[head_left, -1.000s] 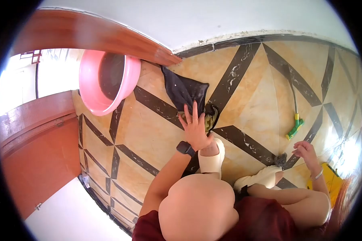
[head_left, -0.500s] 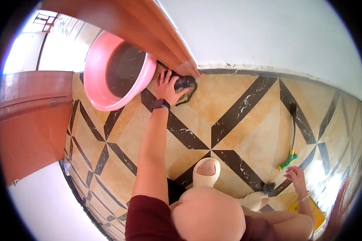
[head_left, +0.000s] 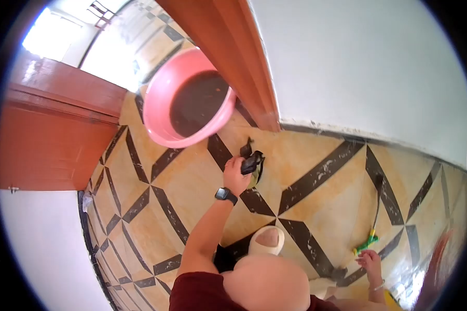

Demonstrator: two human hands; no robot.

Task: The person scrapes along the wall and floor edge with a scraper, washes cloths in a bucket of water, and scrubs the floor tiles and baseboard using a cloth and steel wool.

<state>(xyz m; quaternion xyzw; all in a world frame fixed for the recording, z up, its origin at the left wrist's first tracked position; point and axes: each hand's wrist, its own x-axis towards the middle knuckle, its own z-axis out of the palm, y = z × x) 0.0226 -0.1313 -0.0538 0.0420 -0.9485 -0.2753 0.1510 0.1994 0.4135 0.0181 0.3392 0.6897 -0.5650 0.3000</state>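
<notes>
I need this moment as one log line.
left hand: gripping dark cloth | right hand: beside green-handled tool, contact unclear | pink basin: holding dark liquid

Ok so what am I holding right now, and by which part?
Your left hand grips a dark cloth by a bunched-up part. I can't tell whether your right hand holds anything.

left hand (head_left: 236,176): splayed flat 1.0 s ago -> fingers curled round cloth | black cloth (head_left: 251,163): spread out 1.0 s ago -> bunched in grip | position: right by door frame (head_left: 246,78) 0.5 s ago -> pulled off it, nearer slipper (head_left: 254,244)
</notes>
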